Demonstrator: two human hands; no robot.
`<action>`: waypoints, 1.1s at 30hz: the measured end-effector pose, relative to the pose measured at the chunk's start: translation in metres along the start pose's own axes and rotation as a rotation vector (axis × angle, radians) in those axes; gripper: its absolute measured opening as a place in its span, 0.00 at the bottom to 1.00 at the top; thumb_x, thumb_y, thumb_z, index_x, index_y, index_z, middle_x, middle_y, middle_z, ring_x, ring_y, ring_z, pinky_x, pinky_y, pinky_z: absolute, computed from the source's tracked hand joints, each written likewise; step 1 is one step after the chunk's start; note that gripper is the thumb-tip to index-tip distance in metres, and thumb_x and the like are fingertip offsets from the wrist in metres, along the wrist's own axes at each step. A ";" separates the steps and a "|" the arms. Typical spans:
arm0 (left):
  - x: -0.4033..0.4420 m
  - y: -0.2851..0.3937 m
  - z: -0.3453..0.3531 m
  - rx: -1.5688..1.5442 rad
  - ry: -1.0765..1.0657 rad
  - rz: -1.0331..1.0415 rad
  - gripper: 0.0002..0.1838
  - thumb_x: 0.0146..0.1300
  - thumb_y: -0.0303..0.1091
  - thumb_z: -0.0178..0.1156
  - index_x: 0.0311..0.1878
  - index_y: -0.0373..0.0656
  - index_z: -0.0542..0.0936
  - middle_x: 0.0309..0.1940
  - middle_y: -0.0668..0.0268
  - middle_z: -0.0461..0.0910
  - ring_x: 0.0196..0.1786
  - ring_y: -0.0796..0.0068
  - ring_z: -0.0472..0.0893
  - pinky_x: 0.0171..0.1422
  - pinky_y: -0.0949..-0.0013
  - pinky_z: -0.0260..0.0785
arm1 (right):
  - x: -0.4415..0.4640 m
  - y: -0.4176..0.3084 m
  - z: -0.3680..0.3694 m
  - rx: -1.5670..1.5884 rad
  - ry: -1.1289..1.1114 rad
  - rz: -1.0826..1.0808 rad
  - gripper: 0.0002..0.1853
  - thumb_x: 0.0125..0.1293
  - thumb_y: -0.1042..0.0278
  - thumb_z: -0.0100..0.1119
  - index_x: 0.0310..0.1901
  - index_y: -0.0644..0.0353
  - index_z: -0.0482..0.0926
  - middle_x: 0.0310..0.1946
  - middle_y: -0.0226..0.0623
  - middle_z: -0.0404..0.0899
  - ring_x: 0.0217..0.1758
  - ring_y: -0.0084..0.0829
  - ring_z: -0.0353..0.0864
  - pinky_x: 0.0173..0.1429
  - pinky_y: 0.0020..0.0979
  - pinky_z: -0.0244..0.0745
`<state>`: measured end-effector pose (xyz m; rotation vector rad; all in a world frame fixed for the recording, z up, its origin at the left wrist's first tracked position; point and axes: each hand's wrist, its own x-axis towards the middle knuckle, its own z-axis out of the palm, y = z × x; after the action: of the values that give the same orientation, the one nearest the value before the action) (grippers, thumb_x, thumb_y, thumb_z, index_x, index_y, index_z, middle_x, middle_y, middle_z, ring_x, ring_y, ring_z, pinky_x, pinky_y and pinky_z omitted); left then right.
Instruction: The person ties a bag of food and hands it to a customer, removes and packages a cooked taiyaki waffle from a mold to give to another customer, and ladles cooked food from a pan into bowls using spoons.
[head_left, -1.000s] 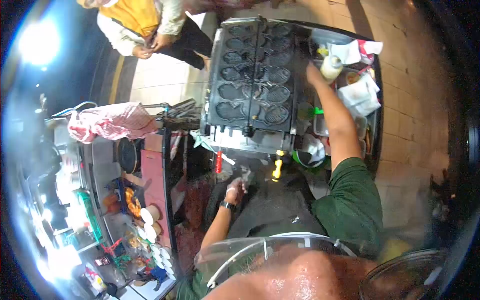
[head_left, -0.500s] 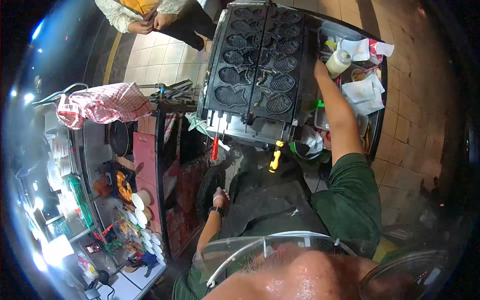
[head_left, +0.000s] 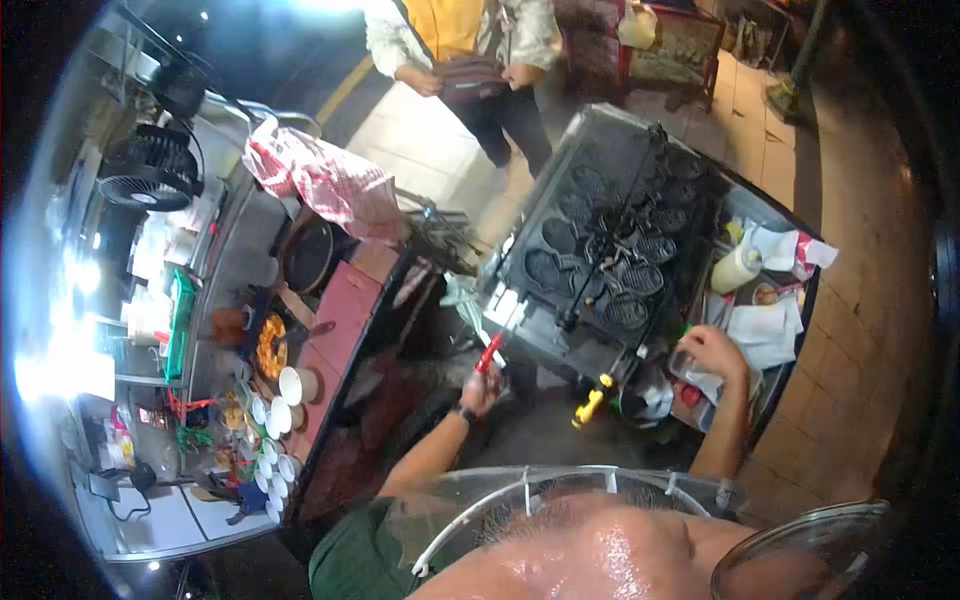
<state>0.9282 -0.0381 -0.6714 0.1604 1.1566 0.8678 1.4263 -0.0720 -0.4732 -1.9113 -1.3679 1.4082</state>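
Observation:
My left hand (head_left: 482,392) is just below the red handle (head_left: 489,353) at the front of the black fish-shaped mould pan (head_left: 600,240), its fingers bent at the handle's lower end. My right hand (head_left: 712,352) hovers over the containers right of the pan, fingers curled downward; what they hold, if anything, is hidden. A yellow handle (head_left: 593,402) sticks out from the pan's front. Near my right hand are a clear tub (head_left: 752,388), white papers (head_left: 764,328) and a cream-coloured bottle (head_left: 736,268).
Another person (head_left: 470,50) stands beyond the pan, hands at a dark pouch. To the left, a side counter (head_left: 345,300) carries white cups (head_left: 297,384), a frying pan (head_left: 307,257) and orange food (head_left: 271,346). A checked cloth (head_left: 325,180) hangs above; a fan (head_left: 150,170) stands far left.
The view has swung, shifting the pan rightward. My left hand has moved up to the red handle. My right hand has drawn back from beside the bottle towards the nearer tubs.

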 end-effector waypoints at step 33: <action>-0.194 0.233 -0.168 0.248 -0.579 0.113 0.16 0.75 0.46 0.52 0.46 0.42 0.77 0.38 0.60 0.83 0.40 0.68 0.85 0.44 0.66 0.79 | 0.035 -0.459 0.406 -0.301 -0.240 -1.342 0.04 0.63 0.72 0.64 0.35 0.63 0.81 0.37 0.40 0.79 0.44 0.41 0.81 0.49 0.36 0.76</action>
<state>0.6408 -0.0629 -0.4785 0.6425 0.7084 0.7061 0.8530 0.0717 -0.3071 -0.5096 -2.3420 0.7124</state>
